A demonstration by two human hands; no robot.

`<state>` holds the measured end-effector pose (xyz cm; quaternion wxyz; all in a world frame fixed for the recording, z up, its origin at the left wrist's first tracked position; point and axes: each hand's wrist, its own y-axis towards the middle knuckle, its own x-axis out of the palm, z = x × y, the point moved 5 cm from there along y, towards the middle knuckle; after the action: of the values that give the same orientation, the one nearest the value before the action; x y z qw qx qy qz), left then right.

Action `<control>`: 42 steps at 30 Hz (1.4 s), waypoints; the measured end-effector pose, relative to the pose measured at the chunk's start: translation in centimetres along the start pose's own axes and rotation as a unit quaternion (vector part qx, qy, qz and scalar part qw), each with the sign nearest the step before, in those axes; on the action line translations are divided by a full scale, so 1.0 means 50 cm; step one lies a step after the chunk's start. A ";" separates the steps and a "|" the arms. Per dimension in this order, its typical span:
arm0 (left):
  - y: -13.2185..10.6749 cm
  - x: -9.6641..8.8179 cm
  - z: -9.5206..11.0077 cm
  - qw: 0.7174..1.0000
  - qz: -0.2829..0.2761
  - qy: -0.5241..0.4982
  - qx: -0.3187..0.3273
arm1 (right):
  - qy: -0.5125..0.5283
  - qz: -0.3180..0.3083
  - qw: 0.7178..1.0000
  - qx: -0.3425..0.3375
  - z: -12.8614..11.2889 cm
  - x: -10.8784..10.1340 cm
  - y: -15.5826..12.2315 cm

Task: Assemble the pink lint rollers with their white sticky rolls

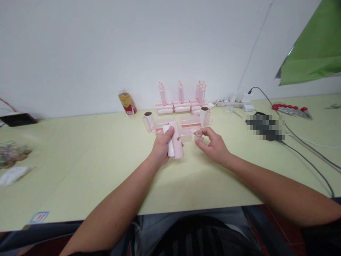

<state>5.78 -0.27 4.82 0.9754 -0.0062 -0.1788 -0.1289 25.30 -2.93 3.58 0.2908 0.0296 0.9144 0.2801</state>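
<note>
My left hand (161, 144) is wrapped round a pink lint roller case (177, 142) with a white roll along its side and a small round hole. Just to the right, my right hand (214, 144) pinches a small translucent pink part (198, 133) between thumb and fingers. Its exact kind is too small to tell. Beyond the hands lie open pink cases (191, 126), partly hidden by my left hand. Upright white rolls with brown cores stand on either side, a left roll (149, 119) and a right roll (204, 116), each beside a translucent pink piece.
At the back, pink cases with white rolls (182, 109) form a row, with several pink cylinders (181, 94) upright on them. A yellow-and-red packet (127, 103) leans near the wall. Right are a power strip (234, 104), cables and a blurred dark object (265, 126). A phone (18, 120) lies left.
</note>
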 end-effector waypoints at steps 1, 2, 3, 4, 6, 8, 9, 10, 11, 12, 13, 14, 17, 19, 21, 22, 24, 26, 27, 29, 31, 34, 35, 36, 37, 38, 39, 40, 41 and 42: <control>0.001 -0.001 -0.001 1.000 0.002 0.009 0.002 | 0.034 -0.015 0.999 -0.018 -0.013 0.000 -0.006; 0.002 -0.002 -0.002 1.000 0.005 0.016 0.005 | 0.065 -0.037 0.996 -0.038 -0.026 0.000 -0.011; 0.002 -0.002 -0.002 1.000 0.006 0.023 0.009 | 0.090 -0.063 0.992 -0.056 -0.038 0.002 -0.017; 0.003 -0.001 -0.003 0.999 0.004 0.030 0.014 | 0.106 -0.086 0.988 -0.071 -0.048 0.003 -0.022; 0.002 0.003 -0.003 0.999 -0.007 0.042 0.028 | 0.110 -0.117 0.983 -0.085 -0.061 0.004 -0.027; 0.001 0.006 -0.002 0.998 -0.014 0.052 0.044 | 0.105 -0.133 0.982 -0.084 -0.065 0.003 -0.028; 0.001 0.006 -0.001 0.997 -0.013 0.056 0.051 | 0.101 -0.140 0.982 -0.080 -0.065 0.003 -0.028; 0.001 0.006 0.000 0.996 -0.012 0.061 0.058 | 0.096 -0.147 0.982 -0.074 -0.064 0.003 -0.027; 0.001 0.005 0.001 0.996 -0.011 0.067 0.063 | 0.092 -0.153 0.982 -0.067 -0.061 0.004 -0.027; 0.001 0.005 0.002 0.995 -0.013 0.076 0.065 | 0.088 -0.156 0.982 -0.060 -0.059 0.004 -0.026; 0.001 0.004 0.003 0.994 -0.016 0.087 0.066 | 0.084 -0.157 0.982 -0.056 -0.057 0.005 -0.025; 0.002 0.004 0.003 0.993 -0.018 0.099 0.066 | 0.080 -0.157 0.983 -0.055 -0.056 0.005 -0.024; 0.003 0.001 0.003 0.988 -0.018 0.136 0.069 | 0.073 -0.152 0.984 -0.054 -0.056 0.006 -0.023; 0.004 0.000 0.003 0.985 -0.021 0.156 0.075 | 0.068 -0.147 0.986 -0.050 -0.056 0.006 -0.022; 0.004 -0.001 0.004 0.980 -0.024 0.180 0.087 | 0.061 -0.140 0.987 -0.045 -0.056 0.006 -0.020; 0.004 -0.002 0.005 0.976 -0.026 0.193 0.096 | 0.056 -0.139 0.988 -0.043 -0.056 0.006 -0.020; 0.005 -0.005 0.007 0.969 -0.027 0.219 0.113 | 0.044 -0.139 0.989 -0.034 -0.055 0.007 -0.019; 0.006 -0.008 0.008 0.962 -0.023 0.243 0.127 | 0.031 -0.144 0.989 -0.022 -0.054 0.008 -0.018; 0.006 -0.009 0.010 0.957 -0.020 0.258 0.134 | 0.024 -0.148 0.989 -0.016 -0.053 0.008 -0.018; 0.005 -0.008 0.013 0.942 -0.017 0.299 0.151 | 0.008 -0.160 0.987 -0.011 -0.053 0.010 -0.018; 0.004 -0.005 0.013 0.927 -0.018 0.339 0.158 | -0.007 -0.171 0.985 -0.008 -0.053 0.013 -0.019; 0.006 -0.002 0.007 0.920 -0.015 0.363 0.144 | -0.025 -0.179 0.984 -0.001 -0.053 0.017 -0.020; 0.007 -0.002 0.005 0.921 -0.011 0.364 0.139 | -0.029 -0.180 0.983 0.002 -0.052 0.018 -0.020; 0.007 -0.003 0.003 0.921 -0.006 0.365 0.135 | -0.032 -0.181 0.983 0.006 -0.052 0.019 -0.021; 0.008 -0.003 0.001 0.921 -0.001 0.367 0.132 | -0.032 -0.182 0.983 0.010 -0.051 0.020 -0.022; 0.008 -0.003 -0.001 0.920 0.005 0.371 0.127 | -0.031 -0.184 0.982 0.014 -0.051 0.022 -0.022; 0.008 -0.003 -0.002 0.919 0.010 0.375 0.121 | -0.028 -0.186 0.982 0.017 -0.051 0.022 -0.023; 0.007 -0.002 -0.003 0.917 0.013 0.382 0.115 | -0.026 -0.189 0.981 0.021 -0.051 0.023 -0.024; 0.006 0.000 -0.004 0.914 0.015 0.391 0.110 | -0.023 -0.192 0.981 0.024 -0.050 0.024 -0.025; 0.005 0.002 -0.003 0.911 0.015 0.399 0.107 | -0.019 -0.193 0.981 0.027 -0.050 0.024 -0.025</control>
<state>5.98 -0.06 4.70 0.9622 0.1470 0.2125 -0.0858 23.08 -4.98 3.98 0.3560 -0.1345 0.9044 0.1930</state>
